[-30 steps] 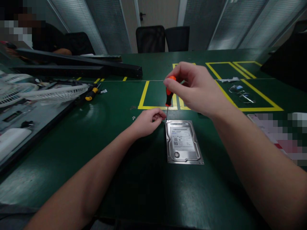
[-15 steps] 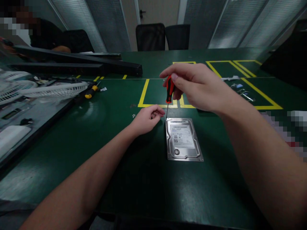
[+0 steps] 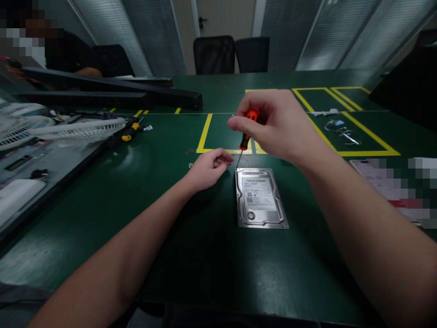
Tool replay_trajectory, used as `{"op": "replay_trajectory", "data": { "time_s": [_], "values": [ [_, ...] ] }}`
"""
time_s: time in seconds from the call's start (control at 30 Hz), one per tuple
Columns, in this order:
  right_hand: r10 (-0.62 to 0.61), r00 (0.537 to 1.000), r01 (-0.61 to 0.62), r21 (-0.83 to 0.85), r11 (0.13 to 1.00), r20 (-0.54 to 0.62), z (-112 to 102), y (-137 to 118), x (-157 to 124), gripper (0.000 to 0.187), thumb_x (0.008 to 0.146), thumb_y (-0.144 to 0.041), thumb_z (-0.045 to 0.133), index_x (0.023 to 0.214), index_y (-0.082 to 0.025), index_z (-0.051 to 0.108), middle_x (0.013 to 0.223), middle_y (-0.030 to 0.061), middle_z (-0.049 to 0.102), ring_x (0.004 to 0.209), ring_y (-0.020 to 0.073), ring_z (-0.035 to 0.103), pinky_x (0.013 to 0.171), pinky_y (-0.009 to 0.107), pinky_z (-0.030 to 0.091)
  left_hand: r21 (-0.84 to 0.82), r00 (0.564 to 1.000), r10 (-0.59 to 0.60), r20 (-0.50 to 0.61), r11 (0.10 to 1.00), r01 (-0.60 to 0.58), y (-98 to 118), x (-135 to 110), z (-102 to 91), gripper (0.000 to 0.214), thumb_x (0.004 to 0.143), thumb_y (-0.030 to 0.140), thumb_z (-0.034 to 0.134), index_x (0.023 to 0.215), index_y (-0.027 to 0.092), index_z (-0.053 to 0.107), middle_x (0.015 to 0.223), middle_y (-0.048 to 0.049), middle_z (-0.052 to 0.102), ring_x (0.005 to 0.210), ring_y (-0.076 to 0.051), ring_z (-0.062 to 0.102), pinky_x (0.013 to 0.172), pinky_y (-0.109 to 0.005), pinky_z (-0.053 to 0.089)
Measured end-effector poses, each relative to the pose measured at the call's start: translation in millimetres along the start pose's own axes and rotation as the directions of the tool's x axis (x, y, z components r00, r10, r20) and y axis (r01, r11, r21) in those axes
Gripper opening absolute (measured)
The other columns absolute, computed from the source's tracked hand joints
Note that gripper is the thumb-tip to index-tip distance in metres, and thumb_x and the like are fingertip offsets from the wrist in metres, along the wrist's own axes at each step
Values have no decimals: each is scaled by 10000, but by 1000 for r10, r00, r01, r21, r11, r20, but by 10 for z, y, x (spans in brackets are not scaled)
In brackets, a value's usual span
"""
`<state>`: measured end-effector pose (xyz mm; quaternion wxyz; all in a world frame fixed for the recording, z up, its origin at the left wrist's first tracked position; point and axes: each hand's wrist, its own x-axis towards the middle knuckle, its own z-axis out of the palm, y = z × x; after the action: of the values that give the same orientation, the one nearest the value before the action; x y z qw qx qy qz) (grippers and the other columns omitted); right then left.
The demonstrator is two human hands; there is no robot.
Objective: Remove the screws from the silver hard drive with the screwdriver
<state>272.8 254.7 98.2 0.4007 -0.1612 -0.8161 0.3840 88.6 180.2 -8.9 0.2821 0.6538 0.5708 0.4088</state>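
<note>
The drive (image 3: 261,198) lies flat on the green table (image 3: 205,255), label up, between both forearms. Just beside its far left corner the left hand (image 3: 208,168) rests on the table, fingers loosely curled; I cannot tell whether they pinch anything. Above, the right hand (image 3: 276,125) pinches the red handle of a screwdriver (image 3: 246,134), tilted, its thin shaft pointing down at that same corner. Beyond lie yellow tape boxes (image 3: 205,132). Far left are a fan grille (image 3: 78,130), a yellow tool (image 3: 130,132) and a seated person (image 3: 68,54).
</note>
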Motion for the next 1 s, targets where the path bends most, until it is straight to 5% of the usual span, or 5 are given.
{"op": "replay_trajectory", "data": {
  "time_s": [0.23,0.4,0.57,0.8,1.0],
  "values": [
    [-7,985,40,-184,982,173,-95,-62,51,293,1065,-212,442,990,-205,725,836,12,711,705,149,614,636,280,434,-8,1000,3,0,1000,-3,-28,10,3,194,894,57,558,1028,128,679,1026,-89,753,944,-164,715,847,-314,562],
    [-9,990,59,-347,936,143,-91,-97,26,179,1023,-314,588,953,-199,706,798,30,677,704,170,599,635,304,446,-3,1000,3,-5,1000,-3,-38,9,7,193,899,62,563,1032,132,684,1017,-88,755,920,-173,718,844,-336,570],
    [-85,996,90,-319,944,31,-7,-9,6,149,975,-356,677,904,-225,685,871,52,688,776,199,608,668,323,495,0,1000,19,-6,1000,-19,-40,0,4,195,889,63,569,1026,136,686,1014,-84,752,935,-182,720,855,-345,573],
    [14,984,30,-236,971,179,-78,-75,28,265,1074,-399,511,1043,-217,701,830,27,665,721,162,624,627,277,472,-12,1000,17,0,1000,-17,-59,-3,2,189,889,90,576,1036,129,688,1015,-89,753,888,-171,710,822,-330,569],
    [-11,984,64,-293,954,179,-117,-123,9,122,1022,-341,621,1064,-242,679,893,33,688,753,178,629,656,307,485,21,1000,6,-3,1000,-5,-26,-5,1,184,884,98,581,1024,132,694,1002,-86,756,856,-167,696,814,-336,570]
  ]
}}
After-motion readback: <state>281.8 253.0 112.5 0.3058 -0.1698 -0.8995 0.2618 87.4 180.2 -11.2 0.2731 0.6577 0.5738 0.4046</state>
